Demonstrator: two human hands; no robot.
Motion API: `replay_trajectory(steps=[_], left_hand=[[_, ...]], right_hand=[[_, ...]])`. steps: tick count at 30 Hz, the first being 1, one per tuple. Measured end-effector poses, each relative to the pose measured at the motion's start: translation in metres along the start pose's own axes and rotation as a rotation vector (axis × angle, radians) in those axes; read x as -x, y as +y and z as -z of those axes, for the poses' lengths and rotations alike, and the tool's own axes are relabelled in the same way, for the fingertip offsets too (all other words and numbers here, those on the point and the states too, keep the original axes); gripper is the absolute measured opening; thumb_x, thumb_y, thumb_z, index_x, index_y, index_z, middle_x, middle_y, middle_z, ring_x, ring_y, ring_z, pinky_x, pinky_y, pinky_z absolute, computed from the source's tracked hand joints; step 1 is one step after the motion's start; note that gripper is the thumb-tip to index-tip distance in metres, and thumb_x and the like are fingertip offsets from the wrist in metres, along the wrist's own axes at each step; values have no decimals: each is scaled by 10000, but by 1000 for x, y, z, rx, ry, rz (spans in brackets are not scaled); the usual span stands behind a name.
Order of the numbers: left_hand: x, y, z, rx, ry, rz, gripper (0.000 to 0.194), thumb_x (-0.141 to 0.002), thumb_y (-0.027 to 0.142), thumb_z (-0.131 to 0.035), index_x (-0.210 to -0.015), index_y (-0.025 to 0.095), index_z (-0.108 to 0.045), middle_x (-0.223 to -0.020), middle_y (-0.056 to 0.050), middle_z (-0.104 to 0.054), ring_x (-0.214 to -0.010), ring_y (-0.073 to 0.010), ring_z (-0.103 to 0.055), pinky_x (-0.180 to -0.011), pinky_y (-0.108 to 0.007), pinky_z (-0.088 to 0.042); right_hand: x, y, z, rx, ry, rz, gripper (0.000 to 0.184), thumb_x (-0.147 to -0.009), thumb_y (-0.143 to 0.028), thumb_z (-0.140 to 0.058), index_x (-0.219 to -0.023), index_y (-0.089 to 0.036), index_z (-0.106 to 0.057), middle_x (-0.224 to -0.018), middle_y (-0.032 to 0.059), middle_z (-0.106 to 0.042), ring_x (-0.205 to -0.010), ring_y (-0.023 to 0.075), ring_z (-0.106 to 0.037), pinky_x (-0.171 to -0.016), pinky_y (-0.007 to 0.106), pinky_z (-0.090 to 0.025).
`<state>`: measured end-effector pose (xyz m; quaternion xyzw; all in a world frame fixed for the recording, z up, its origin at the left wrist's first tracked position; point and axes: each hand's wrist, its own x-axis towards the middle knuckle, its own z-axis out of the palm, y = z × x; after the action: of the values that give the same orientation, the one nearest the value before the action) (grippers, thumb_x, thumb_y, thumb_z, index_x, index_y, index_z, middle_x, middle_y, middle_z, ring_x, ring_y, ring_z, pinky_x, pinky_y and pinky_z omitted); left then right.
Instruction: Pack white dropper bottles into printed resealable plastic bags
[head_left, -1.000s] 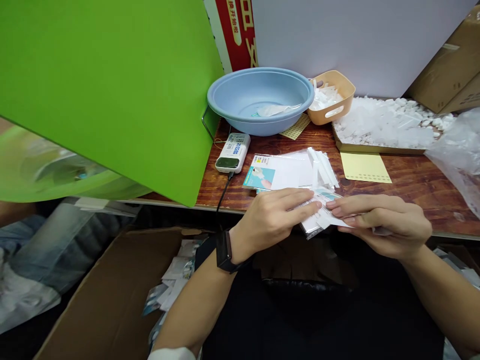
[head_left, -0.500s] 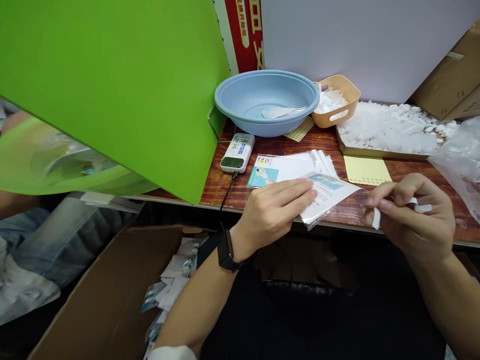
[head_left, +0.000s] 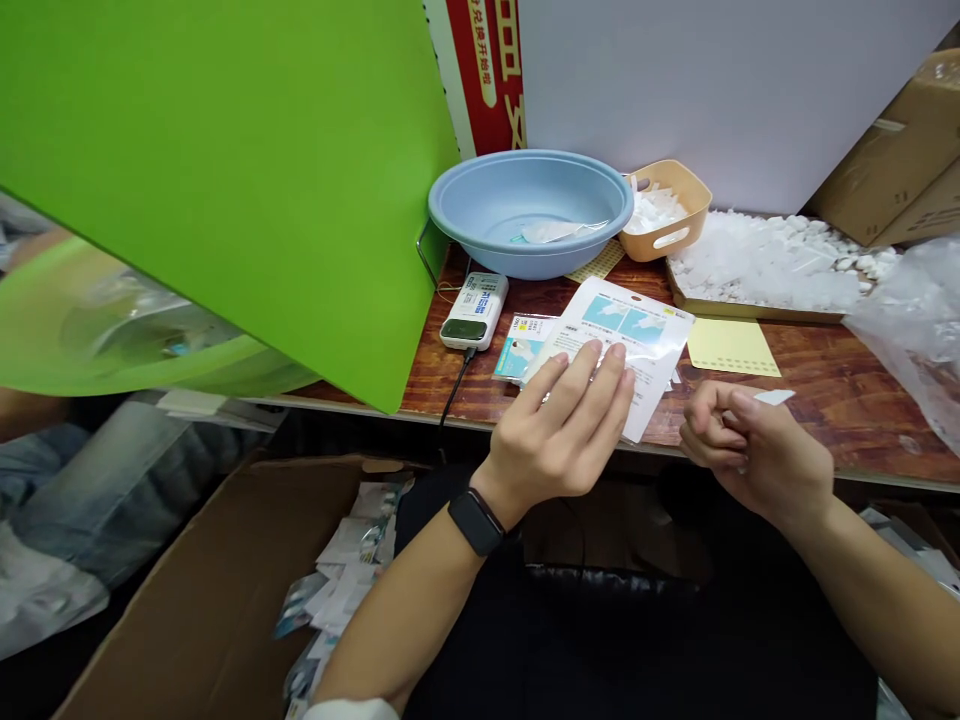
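Observation:
My left hand (head_left: 568, 432) holds a clear plastic packet (head_left: 630, 335) with a printed white and blue card inside, tilted up above the table's front edge. My right hand (head_left: 739, 450) is curled beside it, pinching a small white strip (head_left: 774, 397) between its fingertips. A black smartwatch (head_left: 477, 521) is on my left wrist. Under the raised packet lies a stack of similar packets (head_left: 523, 345) on the wooden table (head_left: 825, 380).
A blue basin (head_left: 529, 210), a tan basket of white pieces (head_left: 663, 210), a tray heaped with white pieces (head_left: 765, 265), a yellow sheet (head_left: 730, 347) and a small white device (head_left: 474, 308) stand behind. A green board (head_left: 225, 180) leans left. A cardboard box (head_left: 225, 590) of packets sits below.
My right hand pulled a white strip off the packet and drew away to the right. My left hand then lifted and tilted the packet upright, facing me.

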<state>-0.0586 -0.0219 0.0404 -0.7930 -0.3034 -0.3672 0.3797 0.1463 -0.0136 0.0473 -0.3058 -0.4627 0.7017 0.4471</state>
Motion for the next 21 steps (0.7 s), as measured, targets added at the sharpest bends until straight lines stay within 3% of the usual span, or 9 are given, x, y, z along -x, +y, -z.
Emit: replay_trajectory(steps=[3, 9, 12, 14, 17, 21], left_hand=[[-1, 5, 0, -76, -5, -20, 218, -882, 117, -596, -1075, 47, -669, -1152, -154, -701, -1075, -289, -674, -869, -370, -570], [-2, 12, -2, -96, 24, -19, 263, -865, 136, -626, -1103, 30, -666, -1192, -135, -686, -1122, -291, -648, -919, -370, -555], [-3, 14, -2, -66, 57, -23, 227, -869, 128, -617, -1074, 57, -681, -1161, -109, -704, -1097, -273, -663, -925, -355, -564], [-2, 14, -2, -25, 75, -23, 217, -872, 119, -610, -1071, 70, -680, -1150, -107, -709, -1092, -276, -664, -922, -356, -574], [-1, 15, -1, 75, 69, -1, 281, -885, 105, -581, -1159, 89, -642, -1187, -114, -688, -1149, -290, -621, -926, -383, -587], [4, 14, -1, 179, 30, 25, 366, -891, 73, -549, -1254, 100, -588, -1237, -115, -657, -1215, -293, -557, -979, -392, -564]], right_hand=[[-3, 3, 0, 125, 54, 32, 333, -798, -486, -691, -775, -154, -675, -471, -100, -236, -397, 31, -168, -413, 221, -125], [-8, 6, -8, 319, 69, 5, 273, -779, -407, -743, -819, -146, -674, -517, -80, -319, -466, 48, -234, -436, 219, -188], [-9, 6, -12, 277, 70, -5, 283, -768, -380, -757, -949, -168, -707, -574, -49, -473, -491, 65, -353, -470, 216, -328], [-9, 6, -14, 263, 63, 7, 286, -768, -363, -758, -994, -194, -715, -700, -6, -611, -582, 102, -497, -579, 246, -449], [-8, 5, -16, 327, 79, 55, 266, -768, -353, -756, -993, -212, -731, -855, 38, -696, -756, 173, -605, -729, 307, -513], [-7, 3, -15, 481, 148, 62, 254, -761, -373, -754, -937, -188, -751, -720, 34, -671, -642, 161, -563, -605, 283, -489]])
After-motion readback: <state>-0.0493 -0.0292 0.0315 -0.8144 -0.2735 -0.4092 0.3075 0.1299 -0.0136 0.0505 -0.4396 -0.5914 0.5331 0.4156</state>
